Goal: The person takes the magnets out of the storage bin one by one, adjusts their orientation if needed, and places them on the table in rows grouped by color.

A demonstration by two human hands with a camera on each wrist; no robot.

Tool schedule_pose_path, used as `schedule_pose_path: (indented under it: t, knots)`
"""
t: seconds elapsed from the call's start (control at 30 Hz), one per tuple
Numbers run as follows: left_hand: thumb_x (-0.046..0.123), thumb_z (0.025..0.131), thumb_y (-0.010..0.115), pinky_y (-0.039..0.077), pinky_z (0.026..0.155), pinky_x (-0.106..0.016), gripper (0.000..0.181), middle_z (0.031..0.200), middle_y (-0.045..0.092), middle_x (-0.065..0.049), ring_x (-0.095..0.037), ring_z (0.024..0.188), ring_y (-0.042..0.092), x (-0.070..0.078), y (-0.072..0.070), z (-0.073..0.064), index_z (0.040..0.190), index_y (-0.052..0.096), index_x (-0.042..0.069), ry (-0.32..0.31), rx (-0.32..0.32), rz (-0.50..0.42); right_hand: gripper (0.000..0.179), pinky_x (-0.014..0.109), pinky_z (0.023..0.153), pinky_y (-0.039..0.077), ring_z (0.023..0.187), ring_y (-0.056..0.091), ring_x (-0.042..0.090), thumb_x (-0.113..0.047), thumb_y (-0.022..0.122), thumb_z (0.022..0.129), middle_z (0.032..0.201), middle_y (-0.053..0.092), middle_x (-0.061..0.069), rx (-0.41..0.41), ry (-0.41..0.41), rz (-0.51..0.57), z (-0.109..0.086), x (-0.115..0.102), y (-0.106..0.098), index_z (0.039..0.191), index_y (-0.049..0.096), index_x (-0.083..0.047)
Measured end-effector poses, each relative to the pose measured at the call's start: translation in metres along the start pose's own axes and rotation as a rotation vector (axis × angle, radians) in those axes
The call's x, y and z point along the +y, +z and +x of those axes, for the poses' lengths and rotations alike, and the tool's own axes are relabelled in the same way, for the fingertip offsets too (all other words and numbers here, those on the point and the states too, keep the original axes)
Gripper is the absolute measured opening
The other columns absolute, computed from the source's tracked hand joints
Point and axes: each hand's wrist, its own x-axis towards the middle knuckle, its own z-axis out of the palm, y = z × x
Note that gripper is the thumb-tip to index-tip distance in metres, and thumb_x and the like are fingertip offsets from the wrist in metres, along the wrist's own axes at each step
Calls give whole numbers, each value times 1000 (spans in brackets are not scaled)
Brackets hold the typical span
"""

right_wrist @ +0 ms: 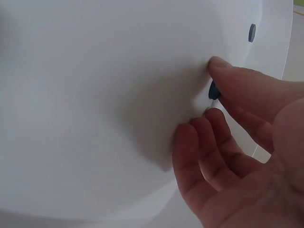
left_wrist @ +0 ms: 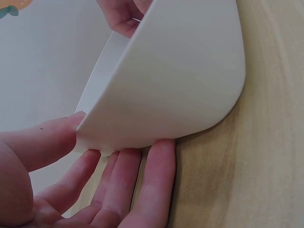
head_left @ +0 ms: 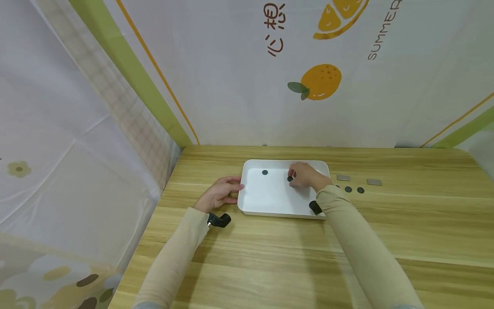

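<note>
A shallow white tray (head_left: 270,197) with rounded corners lies on the wooden table. My left hand (head_left: 221,193) holds its left side: in the left wrist view the thumb (left_wrist: 57,137) is at the rim and the other fingers (left_wrist: 159,166) touch low on the outer wall. Inside the tray, toward its back right, my right hand (head_left: 302,175) pinches a small dark round disc (right_wrist: 214,90) close over the tray floor. Another dark disc (head_left: 264,172) lies near the tray's back left, also visible in the right wrist view.
Right of the tray, several dark discs (head_left: 360,190) lie on the table (head_left: 270,257), one partly hidden by the right sleeve. Behind them are two flat grey rectangular pieces (head_left: 374,182). A printed white curtain (head_left: 239,94) hangs along the table's back edge.
</note>
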Motion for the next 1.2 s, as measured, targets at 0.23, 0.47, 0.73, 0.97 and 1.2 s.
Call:
schedule_pose_path:
  t: [0.23, 0.47, 0.73, 0.97, 1.2]
  knots:
    - [9, 95, 59, 57, 77, -36, 51, 130, 55, -18, -18, 97, 63, 0, 1, -2, 143, 41, 4, 1, -3, 8, 16, 36, 83, 44, 90, 53, 25, -10, 71, 83, 96, 60, 11, -7, 47, 10, -3, -2, -2, 95, 64, -2]
    - [9, 95, 59, 57, 78, -37, 51, 132, 53, -19, -19, 97, 63, 1, 2, -3, 143, 41, 4, 4, -3, 7, 16, 31, 76, 45, 85, 53, 22, -14, 70, 85, 92, 61, 9, -26, 89, 31, -4, -1, -2, 94, 64, -2]
    - [8, 95, 60, 56, 75, -35, 51, 127, 56, -15, -18, 95, 63, 1, 2, -3, 143, 41, 4, 1, 9, 8, 14, 27, 68, 41, 80, 52, 20, -17, 70, 83, 85, 59, 6, -20, 110, 22, -7, 0, -2, 86, 64, -5]
    - [7, 94, 60, 56, 73, -34, 52, 122, 57, -12, -16, 92, 63, -1, 2, -2, 142, 41, 4, -3, 18, 0, 11, 26, 64, 39, 76, 51, 18, -17, 69, 80, 81, 59, 4, -13, 101, -13, -7, 0, -2, 81, 65, -8]
    - [8, 94, 60, 57, 76, -36, 51, 128, 57, -16, -17, 96, 64, 0, 1, -2, 142, 41, 4, 1, 2, 3, 14, 26, 62, 39, 74, 51, 17, -21, 70, 79, 79, 60, 3, -28, 113, -40, -9, -4, -4, 81, 65, -8]
